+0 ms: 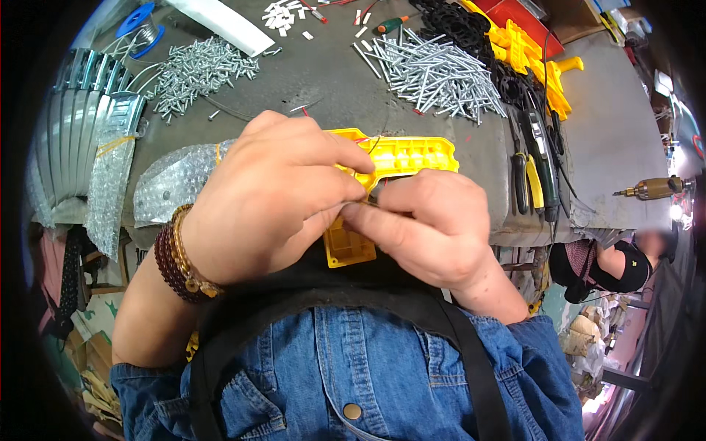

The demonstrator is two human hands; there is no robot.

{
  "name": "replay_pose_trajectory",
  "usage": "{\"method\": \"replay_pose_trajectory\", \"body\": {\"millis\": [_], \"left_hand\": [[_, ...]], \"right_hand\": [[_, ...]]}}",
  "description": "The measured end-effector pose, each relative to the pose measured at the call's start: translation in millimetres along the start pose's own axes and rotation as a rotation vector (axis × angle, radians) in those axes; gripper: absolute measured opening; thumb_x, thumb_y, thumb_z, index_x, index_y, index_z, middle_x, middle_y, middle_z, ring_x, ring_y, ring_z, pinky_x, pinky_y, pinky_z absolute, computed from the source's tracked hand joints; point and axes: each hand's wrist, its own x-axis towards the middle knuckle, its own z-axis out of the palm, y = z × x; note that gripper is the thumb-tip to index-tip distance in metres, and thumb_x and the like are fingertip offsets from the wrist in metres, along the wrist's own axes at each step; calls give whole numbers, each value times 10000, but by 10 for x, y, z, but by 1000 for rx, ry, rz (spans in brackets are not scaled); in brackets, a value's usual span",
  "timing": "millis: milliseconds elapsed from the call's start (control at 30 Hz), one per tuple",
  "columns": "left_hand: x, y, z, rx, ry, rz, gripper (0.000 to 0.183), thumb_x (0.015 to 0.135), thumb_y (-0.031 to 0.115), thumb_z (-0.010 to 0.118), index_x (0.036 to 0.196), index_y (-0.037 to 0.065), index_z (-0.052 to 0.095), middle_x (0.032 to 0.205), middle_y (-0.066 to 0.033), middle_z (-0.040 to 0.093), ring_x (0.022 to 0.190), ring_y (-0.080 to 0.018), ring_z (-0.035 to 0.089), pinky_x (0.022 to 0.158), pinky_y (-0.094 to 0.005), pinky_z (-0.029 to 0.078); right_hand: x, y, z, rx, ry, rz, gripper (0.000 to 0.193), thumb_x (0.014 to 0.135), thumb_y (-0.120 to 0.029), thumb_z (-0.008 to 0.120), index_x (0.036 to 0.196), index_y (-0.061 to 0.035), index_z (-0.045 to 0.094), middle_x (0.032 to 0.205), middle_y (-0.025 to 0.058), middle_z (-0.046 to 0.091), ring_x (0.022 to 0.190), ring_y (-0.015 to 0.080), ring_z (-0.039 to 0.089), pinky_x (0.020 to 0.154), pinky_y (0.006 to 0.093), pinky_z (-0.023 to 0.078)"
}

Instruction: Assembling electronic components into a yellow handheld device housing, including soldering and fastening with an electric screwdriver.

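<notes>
A yellow plastic housing half (419, 153), ribbed inside, lies at the table's front edge, its lower part reaching down over my apron. Over its middle, my left hand (287, 195) is closed, thumb and fingertips pinched together. My right hand (434, 228) is closed too, its thumb and forefinger meeting the left fingertips. Whatever sits between the fingertips is too small and too covered to make out. Thin wires show by the housing's upper edge. Both hands hide much of the housing's middle.
Long screws (437, 73) are heaped beyond the housing, short screws (202, 73) at far left. Bubble-wrapped parts (176, 180) lie left. Pliers (535, 180) and an electric screwdriver (540, 140) lie right. Yellow housings (518, 48) are piled far right. Another person (618, 257) is at the right.
</notes>
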Motion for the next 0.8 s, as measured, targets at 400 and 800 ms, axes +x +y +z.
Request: {"method": "replay_pose_trajectory", "body": {"millis": [400, 800], "left_hand": [[41, -111, -54, -50, -149, 25, 125, 789, 119, 730, 894, 100, 665, 894, -28, 666, 871, -255, 643, 760, -386, 433], [51, -125, 9, 27, -70, 44, 145, 746, 154, 750, 853, 95, 671, 864, -61, 649, 819, -258, 631, 725, -384, 434]], "right_hand": [[-70, 71, -1, 146, 62, 188, 243, 671, -87, 832, 887, -56, 725, 766, 67, 648, 635, 228, 657, 542, 321, 523], [-61, 78, -25, 152, -3, 237, 219, 694, -43, 815, 882, -60, 704, 774, 88, 652, 630, 255, 651, 533, 327, 516]]}}
